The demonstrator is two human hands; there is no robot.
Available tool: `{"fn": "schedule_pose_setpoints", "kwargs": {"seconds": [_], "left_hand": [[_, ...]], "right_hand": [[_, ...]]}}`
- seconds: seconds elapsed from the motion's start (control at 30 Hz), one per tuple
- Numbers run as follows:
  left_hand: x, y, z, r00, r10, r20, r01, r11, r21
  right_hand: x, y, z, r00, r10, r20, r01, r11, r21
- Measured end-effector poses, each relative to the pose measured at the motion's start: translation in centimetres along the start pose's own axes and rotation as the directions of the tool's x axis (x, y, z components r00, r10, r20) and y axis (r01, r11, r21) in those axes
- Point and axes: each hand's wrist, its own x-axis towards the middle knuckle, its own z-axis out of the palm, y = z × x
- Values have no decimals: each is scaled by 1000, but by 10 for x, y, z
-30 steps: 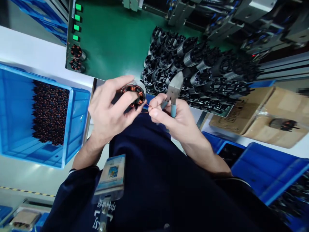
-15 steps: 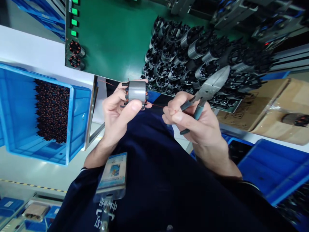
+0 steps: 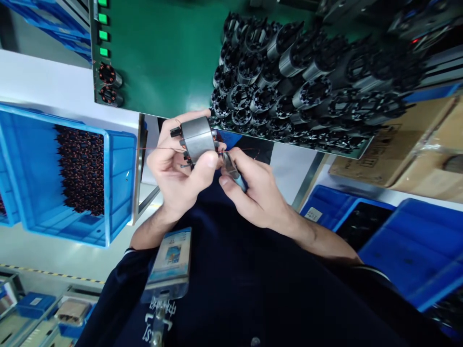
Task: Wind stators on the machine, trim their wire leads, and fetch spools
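Note:
My left hand is closed around a motor stator, a steel ring with black plastic ends and copper windings. A thin copper wire sticks out to its left. In my right hand is a pair of cutting pliers, its jaws at the stator's right end, where a wire comes out. The tips partly hide behind fingers, so whether they touch the wire is unclear. Just beyond both hands, many bare stators stand packed on the green bench top.
Two wound stators stand at the bench's left edge near green buttons. A blue crate on the left holds rows of wound parts. Cardboard boxes and a blue bin are on the right.
My right hand has turned the pliers from pointing up and away to pointing at the stator, and moved left to it. The stator has tilted slightly in my left hand.

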Motion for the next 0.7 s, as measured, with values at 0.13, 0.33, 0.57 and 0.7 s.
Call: {"fn": "schedule_pose_setpoints", "kwargs": {"seconds": [0.13, 0.33, 0.57, 0.7], "left_hand": [[0, 2, 2, 997, 82, 2, -82, 994, 69], [-8, 4, -1, 997, 16, 78, -22, 997, 73], [-27, -38, 7, 985, -165, -47, 166, 986, 18], [-59, -93, 14, 893, -423, -153, 404, 904, -141]], "right_hand": [[-1, 1, 1, 1000, -19, -1, 19, 1000, 18], [-3, -1, -1, 1000, 9, 23, -9, 1000, 11], [-2, 32, 14, 989, 108, 100, -112, 993, 32], [1, 74, 29, 933, 329, 146, -325, 944, -47]]}}
